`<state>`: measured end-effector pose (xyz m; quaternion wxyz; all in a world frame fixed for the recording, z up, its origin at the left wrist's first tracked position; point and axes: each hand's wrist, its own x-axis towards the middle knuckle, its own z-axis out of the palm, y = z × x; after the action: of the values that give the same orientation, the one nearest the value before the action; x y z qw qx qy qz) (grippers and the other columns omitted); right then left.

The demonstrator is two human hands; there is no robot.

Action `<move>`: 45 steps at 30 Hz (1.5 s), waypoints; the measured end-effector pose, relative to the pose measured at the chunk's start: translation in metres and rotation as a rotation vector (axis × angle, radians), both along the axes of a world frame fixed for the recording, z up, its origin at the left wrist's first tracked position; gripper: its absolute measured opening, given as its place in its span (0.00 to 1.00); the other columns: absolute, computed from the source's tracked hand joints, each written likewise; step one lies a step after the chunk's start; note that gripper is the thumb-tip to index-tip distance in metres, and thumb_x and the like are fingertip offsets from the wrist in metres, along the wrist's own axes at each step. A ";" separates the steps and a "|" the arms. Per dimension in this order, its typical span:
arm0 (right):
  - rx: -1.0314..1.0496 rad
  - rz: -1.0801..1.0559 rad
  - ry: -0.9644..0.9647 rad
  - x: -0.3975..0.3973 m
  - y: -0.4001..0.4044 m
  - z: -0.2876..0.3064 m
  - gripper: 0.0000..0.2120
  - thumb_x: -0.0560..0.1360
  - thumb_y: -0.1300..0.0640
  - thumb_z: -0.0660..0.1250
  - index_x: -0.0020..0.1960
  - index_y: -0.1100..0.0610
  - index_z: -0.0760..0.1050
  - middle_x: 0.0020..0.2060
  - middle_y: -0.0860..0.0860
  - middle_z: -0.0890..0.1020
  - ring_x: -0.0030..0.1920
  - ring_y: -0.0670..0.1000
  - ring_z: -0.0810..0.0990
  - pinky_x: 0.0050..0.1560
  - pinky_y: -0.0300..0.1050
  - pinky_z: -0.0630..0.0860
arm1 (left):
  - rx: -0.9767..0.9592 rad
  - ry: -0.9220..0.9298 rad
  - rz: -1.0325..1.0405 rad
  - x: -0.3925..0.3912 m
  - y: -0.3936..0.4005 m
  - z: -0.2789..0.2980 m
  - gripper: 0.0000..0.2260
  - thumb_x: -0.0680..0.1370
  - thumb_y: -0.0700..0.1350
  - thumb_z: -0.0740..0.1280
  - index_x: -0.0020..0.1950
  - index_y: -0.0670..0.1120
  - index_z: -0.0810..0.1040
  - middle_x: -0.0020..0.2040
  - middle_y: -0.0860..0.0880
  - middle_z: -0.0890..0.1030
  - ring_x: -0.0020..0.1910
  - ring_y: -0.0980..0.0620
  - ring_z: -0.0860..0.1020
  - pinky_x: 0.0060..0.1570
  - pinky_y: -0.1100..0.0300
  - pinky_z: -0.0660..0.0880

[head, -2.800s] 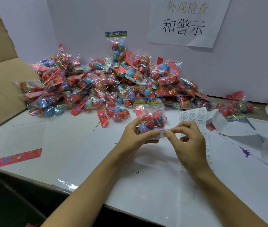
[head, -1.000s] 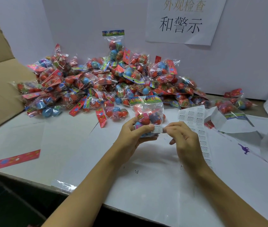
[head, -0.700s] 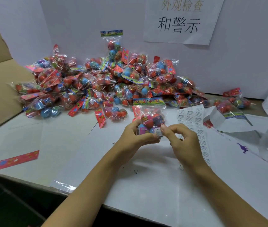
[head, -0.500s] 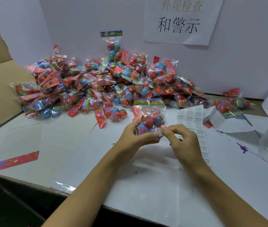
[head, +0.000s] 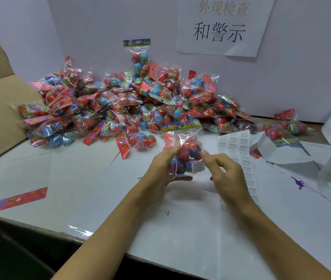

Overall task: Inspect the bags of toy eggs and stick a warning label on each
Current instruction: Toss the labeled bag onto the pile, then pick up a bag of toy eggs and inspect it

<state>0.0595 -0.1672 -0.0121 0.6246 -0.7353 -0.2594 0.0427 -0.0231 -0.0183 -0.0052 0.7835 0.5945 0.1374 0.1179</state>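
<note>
Above the white bench [head: 79,178], the left hand [head: 160,170] grips a clear plastic bag of red and blue toy eggs [head: 184,150], small white warning label [head: 198,167] already stuck on; the right hand [head: 227,174], fingers loosely curled, holds nothing. Beside them lies one sheet of white labels [head: 239,146]. Behind, a heap of egg bags [head: 124,106], too many to count, apparently awaits labelling

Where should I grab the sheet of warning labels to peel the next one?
Probably by the near end of the label sheet, coming in from the right. It lies flat on the table just right of the held bag, whose label looks already stuck; the right hand is nearest.
</note>
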 end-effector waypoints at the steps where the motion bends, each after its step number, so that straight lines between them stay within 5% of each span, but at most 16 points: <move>1: -0.020 0.012 0.011 0.001 -0.001 0.000 0.19 0.70 0.34 0.68 0.44 0.49 0.81 0.42 0.42 0.83 0.47 0.40 0.80 0.50 0.48 0.80 | 0.031 0.026 0.015 0.000 -0.001 -0.001 0.25 0.78 0.64 0.60 0.70 0.51 0.76 0.58 0.45 0.86 0.54 0.48 0.86 0.46 0.57 0.83; 5: 0.004 0.121 0.138 0.009 -0.001 0.000 0.20 0.69 0.41 0.73 0.57 0.47 0.79 0.47 0.43 0.84 0.48 0.43 0.83 0.43 0.41 0.81 | 0.199 0.059 0.090 0.001 -0.003 -0.007 0.21 0.83 0.61 0.57 0.63 0.50 0.81 0.57 0.46 0.85 0.56 0.48 0.84 0.58 0.58 0.81; 7: 0.008 0.156 0.143 0.011 -0.001 0.000 0.12 0.72 0.50 0.75 0.54 0.49 0.81 0.43 0.46 0.86 0.44 0.45 0.84 0.40 0.39 0.79 | 0.258 0.085 0.082 0.001 -0.005 -0.008 0.24 0.81 0.65 0.59 0.57 0.49 0.85 0.53 0.48 0.87 0.54 0.51 0.84 0.54 0.62 0.80; 10: -0.006 0.162 0.127 0.014 -0.004 0.001 0.06 0.73 0.55 0.76 0.49 0.53 0.83 0.38 0.47 0.86 0.38 0.43 0.83 0.35 0.36 0.77 | 0.304 0.128 0.100 0.004 -0.004 -0.011 0.27 0.82 0.65 0.57 0.57 0.46 0.85 0.55 0.44 0.86 0.57 0.46 0.83 0.60 0.52 0.80; 20: -0.218 0.346 0.194 0.025 -0.021 0.022 0.04 0.74 0.51 0.74 0.48 0.49 0.87 0.44 0.49 0.88 0.44 0.47 0.85 0.39 0.38 0.79 | 0.375 0.108 0.180 0.009 0.003 -0.018 0.20 0.86 0.56 0.57 0.48 0.47 0.83 0.43 0.52 0.86 0.46 0.55 0.82 0.40 0.65 0.76; 25: 0.070 0.068 0.489 0.040 -0.017 0.021 0.05 0.77 0.58 0.70 0.44 0.56 0.84 0.39 0.50 0.86 0.39 0.47 0.83 0.33 0.36 0.74 | 0.143 -0.044 0.225 0.011 -0.004 -0.007 0.11 0.86 0.49 0.59 0.50 0.46 0.78 0.49 0.41 0.82 0.45 0.45 0.82 0.39 0.50 0.81; 28: 0.209 -0.035 0.625 0.045 -0.015 0.026 0.04 0.78 0.58 0.68 0.45 0.55 0.81 0.40 0.52 0.85 0.37 0.46 0.83 0.34 0.39 0.73 | 0.291 -0.159 0.282 0.012 -0.001 -0.017 0.09 0.83 0.53 0.63 0.51 0.50 0.78 0.50 0.46 0.82 0.52 0.42 0.82 0.45 0.50 0.79; 32: 0.080 0.049 0.467 0.039 -0.043 0.037 0.03 0.78 0.58 0.69 0.48 0.55 0.82 0.38 0.49 0.85 0.37 0.44 0.84 0.34 0.36 0.76 | 0.475 -0.291 0.202 0.012 0.008 -0.033 0.20 0.74 0.72 0.66 0.53 0.58 0.82 0.47 0.53 0.85 0.47 0.53 0.85 0.41 0.50 0.82; 35: -0.053 0.140 0.374 0.023 -0.083 0.045 0.02 0.77 0.59 0.71 0.48 0.56 0.83 0.38 0.50 0.84 0.38 0.45 0.82 0.33 0.37 0.76 | 0.713 -0.272 0.092 0.012 0.008 -0.049 0.27 0.74 0.75 0.64 0.59 0.55 0.82 0.49 0.56 0.86 0.45 0.57 0.85 0.40 0.55 0.83; 42: -0.225 -0.041 0.412 0.001 -0.236 0.060 0.02 0.75 0.60 0.73 0.46 0.57 0.85 0.42 0.52 0.85 0.40 0.47 0.82 0.36 0.40 0.77 | 0.970 -0.328 -0.075 0.015 -0.011 -0.055 0.08 0.75 0.52 0.74 0.53 0.55 0.84 0.44 0.59 0.85 0.39 0.65 0.83 0.37 0.75 0.76; 43: -0.187 -0.138 0.408 0.002 -0.261 0.064 0.04 0.73 0.59 0.74 0.46 0.58 0.85 0.42 0.55 0.85 0.40 0.49 0.82 0.37 0.41 0.77 | 0.968 -0.323 -0.076 0.015 -0.012 -0.055 0.07 0.74 0.50 0.75 0.52 0.55 0.84 0.43 0.59 0.85 0.38 0.65 0.83 0.37 0.75 0.76; 45: 0.232 -0.461 0.421 0.009 -0.310 0.069 0.13 0.70 0.54 0.74 0.52 0.60 0.84 0.47 0.58 0.84 0.41 0.51 0.83 0.43 0.43 0.77 | 0.977 -0.320 -0.075 0.014 -0.013 -0.055 0.07 0.73 0.48 0.75 0.51 0.55 0.84 0.42 0.59 0.85 0.36 0.64 0.83 0.37 0.74 0.77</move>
<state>0.0684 -0.4769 0.0573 0.7372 -0.6738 0.0455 0.0215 -0.0092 -0.0313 -0.0599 0.4291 0.8702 -0.0769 0.2297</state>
